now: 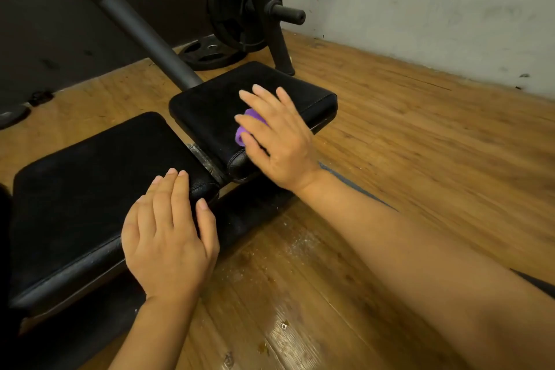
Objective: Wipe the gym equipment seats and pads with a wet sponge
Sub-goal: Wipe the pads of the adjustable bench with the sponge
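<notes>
Two black padded bench sections lie end to end: a far seat pad (210,105) and a larger near pad (90,183). My right hand (279,141) presses a purple sponge (247,125) flat onto the far pad near its right front corner; most of the sponge is hidden under my palm and fingers. My left hand (171,237) rests on the front right corner of the near pad, fingers together, holding nothing.
A dark metal bar (141,27) slants up from the far pad toward the upper left. A weight-plate rack (249,9) and a flat plate (210,52) stand behind the bench by the grey wall. Wooden floor (420,144) spreads to the right, scuffed near me.
</notes>
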`<state>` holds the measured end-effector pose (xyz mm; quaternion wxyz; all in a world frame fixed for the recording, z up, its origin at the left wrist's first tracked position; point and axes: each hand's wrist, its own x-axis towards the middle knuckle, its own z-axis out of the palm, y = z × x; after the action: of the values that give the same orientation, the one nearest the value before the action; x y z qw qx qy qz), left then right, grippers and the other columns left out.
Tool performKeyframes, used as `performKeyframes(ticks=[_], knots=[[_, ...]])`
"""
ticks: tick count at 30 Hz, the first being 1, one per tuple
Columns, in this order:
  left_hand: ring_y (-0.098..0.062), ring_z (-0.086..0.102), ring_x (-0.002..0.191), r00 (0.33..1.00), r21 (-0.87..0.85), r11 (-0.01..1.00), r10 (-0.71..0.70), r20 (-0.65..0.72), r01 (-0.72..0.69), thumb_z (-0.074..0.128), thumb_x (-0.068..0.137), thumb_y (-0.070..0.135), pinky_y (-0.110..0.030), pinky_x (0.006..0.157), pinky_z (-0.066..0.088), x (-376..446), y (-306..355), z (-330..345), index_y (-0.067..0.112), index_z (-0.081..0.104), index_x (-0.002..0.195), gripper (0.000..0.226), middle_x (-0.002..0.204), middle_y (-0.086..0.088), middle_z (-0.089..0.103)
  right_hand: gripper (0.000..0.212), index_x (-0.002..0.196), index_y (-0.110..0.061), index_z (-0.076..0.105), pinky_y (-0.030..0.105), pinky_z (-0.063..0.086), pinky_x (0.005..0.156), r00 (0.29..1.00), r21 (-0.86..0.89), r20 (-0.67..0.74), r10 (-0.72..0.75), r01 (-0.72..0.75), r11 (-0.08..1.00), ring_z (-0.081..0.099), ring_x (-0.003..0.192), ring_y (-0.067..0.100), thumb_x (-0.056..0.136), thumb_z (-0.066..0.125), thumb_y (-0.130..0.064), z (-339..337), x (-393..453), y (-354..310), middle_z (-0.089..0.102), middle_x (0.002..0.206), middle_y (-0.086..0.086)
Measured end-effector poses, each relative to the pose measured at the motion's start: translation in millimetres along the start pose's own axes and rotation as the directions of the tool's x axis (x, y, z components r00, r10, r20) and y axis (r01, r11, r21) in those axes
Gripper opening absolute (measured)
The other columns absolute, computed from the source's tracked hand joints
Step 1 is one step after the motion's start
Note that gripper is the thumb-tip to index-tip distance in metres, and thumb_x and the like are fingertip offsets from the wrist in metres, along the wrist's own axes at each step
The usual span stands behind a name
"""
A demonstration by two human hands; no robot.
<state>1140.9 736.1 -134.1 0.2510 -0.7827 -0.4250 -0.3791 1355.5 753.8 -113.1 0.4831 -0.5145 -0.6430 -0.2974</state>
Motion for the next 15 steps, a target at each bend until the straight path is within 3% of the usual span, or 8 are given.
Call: performKeyframes(ticks=[6, 11, 15], knots=[[-0.035, 0.058, 0.122, 1.000, -0.012, 1.000, -0.018, 0.007, 0.018, 0.044, 0.103, 0.027, -0.043, 0.104, 0.036, 0.8, 0.5, -1.4, 0.001, 0.056, 0.134, 0.043, 0.133, -0.019, 0.061, 0.039, 0.110, 0.000, 0.070, 0.044, 0.021, 0.121, 0.944, -0.010, -0.099, 0.314, -0.317, 0.948, 0.052, 0.129, 0.034, 0.105, 0.040, -0.026, -14.3, -1.6, 51.0, 0.063, 0.127, 0.018], [-0.035, 0.058, 0.122, 1.000, -0.024, 0.999, -0.022, 0.011, 0.022, 0.047, 0.101, 0.026, -0.042, 0.104, 0.036, 3.0, 2.1, -4.2, 0.000, 0.058, 0.133, 0.042, 0.133, -0.019, 0.061, 0.025, 0.105, -0.005, 0.073, 0.050, 0.025, 0.119, 0.934, -0.012, -0.128, 0.334, -0.338, 0.941, 0.059, 0.118, 0.026, 0.099, 0.051, -0.014, -9.7, -2.0, 17.9, 0.068, 0.115, 0.010], [-0.033, 0.057, 0.124, 0.998, -0.054, 0.998, -0.028, 0.051, 0.031, 0.048, 0.100, 0.025, -0.042, 0.105, 0.035, 5.5, 2.3, -9.1, 0.001, 0.057, 0.134, 0.042, 0.135, -0.018, 0.060, 0.022, 0.104, -0.004, 0.074, 0.048, 0.039, 0.109, 0.978, 0.062, -0.067, 0.199, -0.195, 0.979, 0.063, 0.112, 0.027, 0.097, 0.054, -0.012, 5.4, -10.5, -37.1, 0.070, 0.110, 0.011]])
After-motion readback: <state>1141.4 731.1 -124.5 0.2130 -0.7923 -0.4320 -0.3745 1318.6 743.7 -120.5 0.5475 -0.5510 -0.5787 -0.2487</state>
